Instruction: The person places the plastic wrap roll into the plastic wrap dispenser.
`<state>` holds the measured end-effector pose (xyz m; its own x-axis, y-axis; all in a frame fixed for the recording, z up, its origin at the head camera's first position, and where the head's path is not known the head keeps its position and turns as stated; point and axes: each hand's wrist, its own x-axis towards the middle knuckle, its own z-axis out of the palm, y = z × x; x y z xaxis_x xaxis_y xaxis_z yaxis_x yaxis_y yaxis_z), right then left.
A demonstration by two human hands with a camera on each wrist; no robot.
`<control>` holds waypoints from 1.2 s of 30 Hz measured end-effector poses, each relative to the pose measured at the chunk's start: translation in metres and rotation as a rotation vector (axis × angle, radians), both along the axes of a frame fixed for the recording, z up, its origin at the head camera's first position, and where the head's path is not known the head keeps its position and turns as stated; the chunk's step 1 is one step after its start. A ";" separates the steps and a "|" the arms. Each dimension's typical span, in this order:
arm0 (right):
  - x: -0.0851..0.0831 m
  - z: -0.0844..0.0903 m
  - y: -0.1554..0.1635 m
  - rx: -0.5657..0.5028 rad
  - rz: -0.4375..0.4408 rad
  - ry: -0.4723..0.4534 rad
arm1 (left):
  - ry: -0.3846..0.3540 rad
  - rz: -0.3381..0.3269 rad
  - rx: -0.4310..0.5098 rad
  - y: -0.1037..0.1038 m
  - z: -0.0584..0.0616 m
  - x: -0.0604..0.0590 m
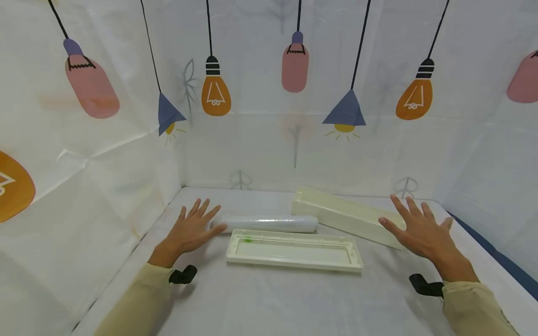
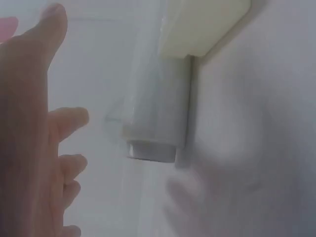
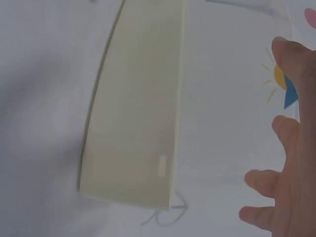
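A roll of clear plastic wrap [image 1: 269,223] lies across the table, its open tube end facing the left hand [image 1: 191,231]. That hand is spread, fingers straight, and holds nothing; its thumb overlaps the roll's end in the head view. In front of the roll lies a shallow cream rectangular lid [image 1: 294,252] with a raised rim and a small green mark. The long cream box [image 1: 349,214] sits at an angle behind, at the right. Over its right end the right hand [image 1: 424,233] is spread with nothing in it. The right wrist view shows the box [image 3: 136,108] beside the fingers.
A white cloth covers the table [image 1: 269,298]. White sheets printed with hanging lamps and bulbs form the back wall [image 1: 252,149] and both sides. Dark blue material [image 1: 496,252] shows along the table's right edge. A black strap piece [image 1: 182,274] is at each wrist.
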<state>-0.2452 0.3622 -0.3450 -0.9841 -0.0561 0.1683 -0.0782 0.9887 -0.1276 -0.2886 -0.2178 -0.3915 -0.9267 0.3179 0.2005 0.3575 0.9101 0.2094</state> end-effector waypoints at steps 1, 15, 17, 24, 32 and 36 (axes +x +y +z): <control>0.000 -0.001 0.000 -0.003 0.003 0.010 | 0.004 0.001 0.005 0.002 0.000 -0.001; 0.000 -0.020 -0.006 -0.116 -0.019 0.178 | 0.080 -0.059 0.098 0.027 -0.002 -0.008; 0.000 -0.023 -0.004 -0.151 -0.048 0.194 | 0.098 -0.083 0.112 0.031 -0.002 -0.011; 0.002 -0.031 0.001 -0.273 -0.130 0.246 | 0.101 -0.124 0.142 0.049 0.002 -0.020; 0.007 -0.043 0.007 -0.320 -0.185 0.227 | 0.096 -0.159 0.172 0.075 0.009 -0.029; 0.008 -0.047 0.009 -0.329 -0.197 0.251 | 0.077 -0.164 0.172 0.089 0.009 -0.033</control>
<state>-0.2376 0.3715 -0.3917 -0.8971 0.2244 0.3806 0.0387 0.8980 -0.4383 -0.3217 -0.1292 -0.3823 -0.8454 0.4178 0.3328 0.5183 0.7922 0.3222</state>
